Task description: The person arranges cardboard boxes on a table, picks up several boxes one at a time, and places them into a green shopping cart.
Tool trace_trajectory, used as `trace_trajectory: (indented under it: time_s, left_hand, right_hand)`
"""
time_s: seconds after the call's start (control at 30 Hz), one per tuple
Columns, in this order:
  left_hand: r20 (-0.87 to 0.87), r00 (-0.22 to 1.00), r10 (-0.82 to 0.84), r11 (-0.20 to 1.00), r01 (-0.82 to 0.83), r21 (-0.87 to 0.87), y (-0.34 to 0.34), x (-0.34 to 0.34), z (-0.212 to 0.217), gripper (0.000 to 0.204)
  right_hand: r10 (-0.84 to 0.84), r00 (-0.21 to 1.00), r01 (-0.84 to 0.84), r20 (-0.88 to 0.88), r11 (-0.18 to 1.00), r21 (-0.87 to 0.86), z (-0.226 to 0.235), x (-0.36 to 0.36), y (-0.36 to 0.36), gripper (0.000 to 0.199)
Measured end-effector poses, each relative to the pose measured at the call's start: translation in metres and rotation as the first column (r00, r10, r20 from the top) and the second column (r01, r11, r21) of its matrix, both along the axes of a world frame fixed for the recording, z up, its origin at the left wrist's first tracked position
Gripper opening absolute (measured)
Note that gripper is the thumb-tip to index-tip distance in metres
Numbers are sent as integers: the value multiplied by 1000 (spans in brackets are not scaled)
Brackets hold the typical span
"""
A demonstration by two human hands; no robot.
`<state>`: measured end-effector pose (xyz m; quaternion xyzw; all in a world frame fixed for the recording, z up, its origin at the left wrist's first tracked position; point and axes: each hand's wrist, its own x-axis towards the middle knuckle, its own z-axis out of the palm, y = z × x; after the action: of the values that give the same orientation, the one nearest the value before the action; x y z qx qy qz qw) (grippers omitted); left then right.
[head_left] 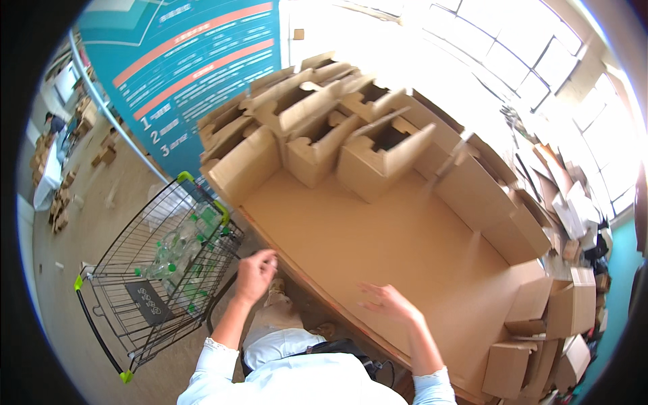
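Left grip (254,278), fingertips (271,256) indistinct, hovers beside the brown table (351,236).

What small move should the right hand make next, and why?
Probably reach the right hand forward to the middle open box at the front: the hand looks empty and open above the brown tabletop, and no other box stands between.

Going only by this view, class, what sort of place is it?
Probably a warehouse or packing workshop: open cardboard boxes stand on a table, a cart of green-capped bottles alongside.
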<state>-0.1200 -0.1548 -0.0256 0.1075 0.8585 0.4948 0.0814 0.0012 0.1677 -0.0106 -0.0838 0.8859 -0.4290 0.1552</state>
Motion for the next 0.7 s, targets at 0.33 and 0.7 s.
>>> trace_trajectory:
  time_s: [0.33, 0.7]
  left_hand:
    - [449, 727, 519, 510, -685, 520, -101, -174, -79, 60]
    - [621, 708, 337, 553, -682, 478, -99, -211, -66, 64]
  right_hand:
    - [-484, 873, 396, -61, 777, -490, -45, -298, -166, 43]
    - [-814, 558, 709, 162, 366, -602, -124, -381, -211, 41]
